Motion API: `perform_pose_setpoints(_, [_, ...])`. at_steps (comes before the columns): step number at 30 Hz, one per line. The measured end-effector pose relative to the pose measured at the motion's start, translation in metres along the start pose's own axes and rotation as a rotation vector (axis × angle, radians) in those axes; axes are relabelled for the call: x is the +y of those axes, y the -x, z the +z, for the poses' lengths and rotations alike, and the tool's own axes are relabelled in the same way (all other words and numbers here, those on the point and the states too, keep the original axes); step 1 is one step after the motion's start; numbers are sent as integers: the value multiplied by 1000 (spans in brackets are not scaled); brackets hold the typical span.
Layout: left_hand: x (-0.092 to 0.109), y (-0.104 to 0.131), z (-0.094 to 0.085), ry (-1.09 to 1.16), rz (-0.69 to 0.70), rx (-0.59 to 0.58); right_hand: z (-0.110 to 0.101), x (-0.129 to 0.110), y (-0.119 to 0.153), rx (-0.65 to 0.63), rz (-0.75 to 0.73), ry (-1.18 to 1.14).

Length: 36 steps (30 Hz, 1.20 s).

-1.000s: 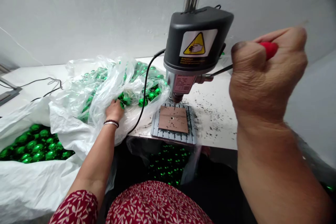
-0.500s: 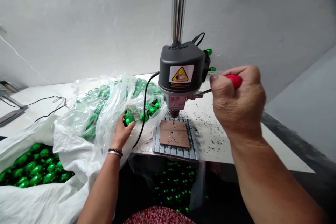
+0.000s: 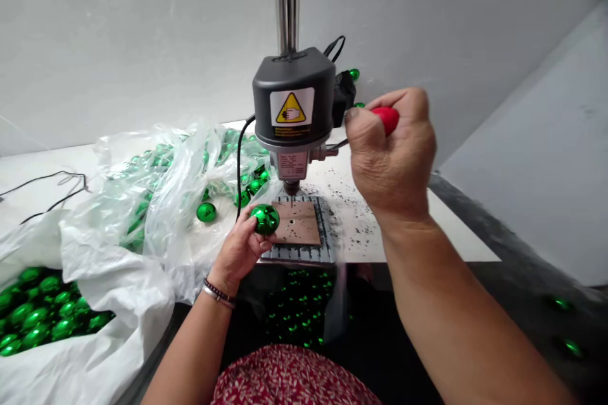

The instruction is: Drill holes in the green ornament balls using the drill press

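Between the fingers of my left hand is a shiny green ball, held at the left edge of a brown board. The board has a small hole and lies on a grooved metal base. Above it stands a dark drill press with a thin bit pointing down. My right hand is closed around the red knob of the press lever. Another green ball rests on the plastic left of my left hand.
Clear plastic bags of green balls cover the table's left side. A white sack with more balls is at lower left. Dark shavings dot the white table. A black cable hangs left of the press. Balls lie on the floor.
My left hand has lifted a green ball from the plastic bag and brought it right, beside the board. My right hand still grips the knob. The view has shifted to the right.
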<state>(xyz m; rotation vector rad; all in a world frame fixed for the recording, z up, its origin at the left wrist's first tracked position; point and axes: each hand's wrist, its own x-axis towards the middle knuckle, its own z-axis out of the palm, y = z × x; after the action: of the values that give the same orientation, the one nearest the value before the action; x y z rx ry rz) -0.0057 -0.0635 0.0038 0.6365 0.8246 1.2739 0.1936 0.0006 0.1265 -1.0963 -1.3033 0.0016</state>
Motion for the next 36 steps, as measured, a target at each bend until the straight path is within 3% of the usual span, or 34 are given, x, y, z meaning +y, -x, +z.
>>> perform_pose_setpoints(5, [-12, -24, -2, -486, 91, 155, 0, 9, 1, -37, -90, -38])
perform_pose_setpoints(10, [-17, -50, -5, -937, 219, 199, -1, 10, 0, -53, -81, -55])
perform_pose_setpoints(13, [-16, -55, 0, -1125, 189, 196, -2, 7, 0, -70, -80, -53])
perform_pose_setpoints(18, [-15, -55, 10, -1175, 166, 148, -5, -1, 1, -108, -15, 11])
perform_pose_setpoints(22, [-16, -57, 13, -1191, 223, 90, -7, -4, 2, -146, 7, 27])
perform_pose_setpoints(30, [-23, -56, 16, -1221, 254, -5, -7, -3, 3, -135, 21, 39])
perform_pose_setpoints(36, [-24, -53, 19, -1225, 205, 44, -9, -5, 7, -117, 35, 18])
